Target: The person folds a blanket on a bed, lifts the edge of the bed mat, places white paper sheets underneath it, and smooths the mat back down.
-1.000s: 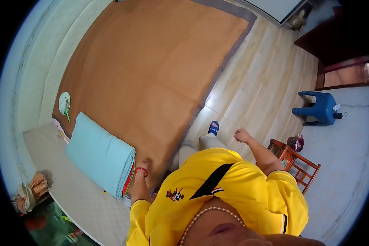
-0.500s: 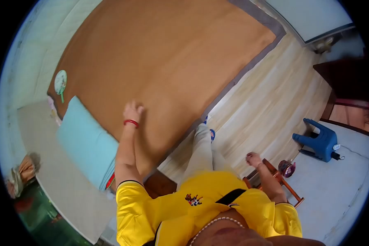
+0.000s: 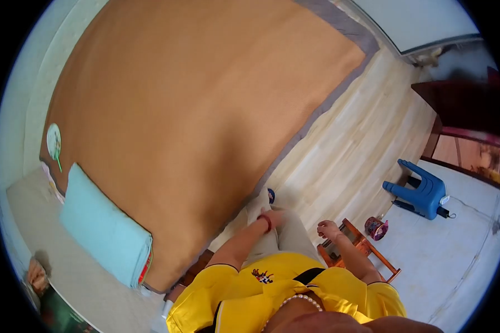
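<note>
My left hand [image 3: 273, 218], with a red bracelet [image 3: 268, 223] at the wrist, is in front of my light trousers [image 3: 297, 236]. Motion blurs its fingers, and I see nothing held. My right hand [image 3: 329, 228] hangs at my side with its fingers curled in and nothing visible in them. Beside that arm is a small wooden stool [image 3: 364, 248], partly covered by the forearm. Ahead of me spreads a bed with a brown mat [image 3: 178, 100] edged in grey. A folded light-blue quilt [image 3: 103, 225] lies along its left side.
A round hand fan [image 3: 54, 141] lies at the mat's left edge. On the right, a blue plastic stool [image 3: 425, 191] is tipped over on the floor, near a small patterned container [image 3: 376, 228]. Dark red furniture [image 3: 455, 102] is at far right. Pale wood-look flooring [image 3: 350, 150] runs beside the bed.
My left hand has come back from over the mat to the front of my trousers. The view has shifted, so the quilt and fan appear lower and further left. My right hand stays low.
</note>
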The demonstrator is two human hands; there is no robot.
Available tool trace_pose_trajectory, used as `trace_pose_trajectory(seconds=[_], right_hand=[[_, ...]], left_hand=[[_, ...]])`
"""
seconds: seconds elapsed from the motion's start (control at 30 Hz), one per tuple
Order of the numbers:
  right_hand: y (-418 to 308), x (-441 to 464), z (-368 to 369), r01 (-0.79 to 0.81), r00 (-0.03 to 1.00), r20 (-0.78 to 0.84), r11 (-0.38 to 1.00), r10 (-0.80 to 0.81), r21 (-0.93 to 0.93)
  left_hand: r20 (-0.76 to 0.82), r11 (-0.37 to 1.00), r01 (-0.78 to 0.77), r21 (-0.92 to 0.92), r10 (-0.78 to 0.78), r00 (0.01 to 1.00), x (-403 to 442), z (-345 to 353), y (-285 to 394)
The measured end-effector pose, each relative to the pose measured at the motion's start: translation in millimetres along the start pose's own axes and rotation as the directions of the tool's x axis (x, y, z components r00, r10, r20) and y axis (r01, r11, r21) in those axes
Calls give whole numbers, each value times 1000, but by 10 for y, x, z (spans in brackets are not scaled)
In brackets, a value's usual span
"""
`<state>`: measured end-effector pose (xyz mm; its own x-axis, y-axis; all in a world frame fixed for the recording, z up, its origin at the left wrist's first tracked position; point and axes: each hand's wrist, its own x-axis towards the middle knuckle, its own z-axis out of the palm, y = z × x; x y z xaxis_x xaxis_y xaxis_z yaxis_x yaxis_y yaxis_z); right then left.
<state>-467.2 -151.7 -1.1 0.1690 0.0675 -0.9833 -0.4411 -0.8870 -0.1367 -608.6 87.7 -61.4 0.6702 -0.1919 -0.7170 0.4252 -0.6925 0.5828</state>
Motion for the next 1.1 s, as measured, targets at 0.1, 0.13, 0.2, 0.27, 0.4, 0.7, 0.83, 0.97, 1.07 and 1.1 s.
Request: trace_pose_trajectory(seconds=[0.1,0.13,0.2,0.27,0.4,0.7,0.83,0.97,1.07,1.1], right_hand=[[-85,-135,-220,48,995,-84,999,-47,1],[-78,-160,-279,49,996,-73,999,-49,5],[-139,-70,-347,23,996,-94,975,-2,220],[-40,78,-462,32,998,-53,974,-21,223],[-164,215,-882,52,997,-60,992,-45,118],[-446,486,-2604,11,991,-128,926,41,379],[-444,773,-3284,-21,983,-180,995,37,93],[-947,699,-3555,-20,981,-174,944,81,328],[-1290,912,-3554,49,991,-136,967,-15,250],[-1427,948,-3513,45,992,-127,960,-10,278]], left_hand=[[-151,978,-110,-177,84,985,-68,-217,15],[-450,913,-203,-353,24,893,-151,-488,11],[-669,946,-229,-229,18,743,-132,-1288,-208],[-764,993,69,-100,-122,633,-102,-2005,-330],[-814,870,349,-349,-465,348,453,-3012,-1063],[-296,927,375,14,-355,887,2208,-2549,1432],[-310,870,-108,-480,-53,949,2205,-2850,1356],[-894,984,66,-163,-176,411,2003,-4203,364],[-922,858,386,-339,-385,46,2186,-5098,-889],[-864,795,386,-468,-504,-8,2287,-5313,-978]])
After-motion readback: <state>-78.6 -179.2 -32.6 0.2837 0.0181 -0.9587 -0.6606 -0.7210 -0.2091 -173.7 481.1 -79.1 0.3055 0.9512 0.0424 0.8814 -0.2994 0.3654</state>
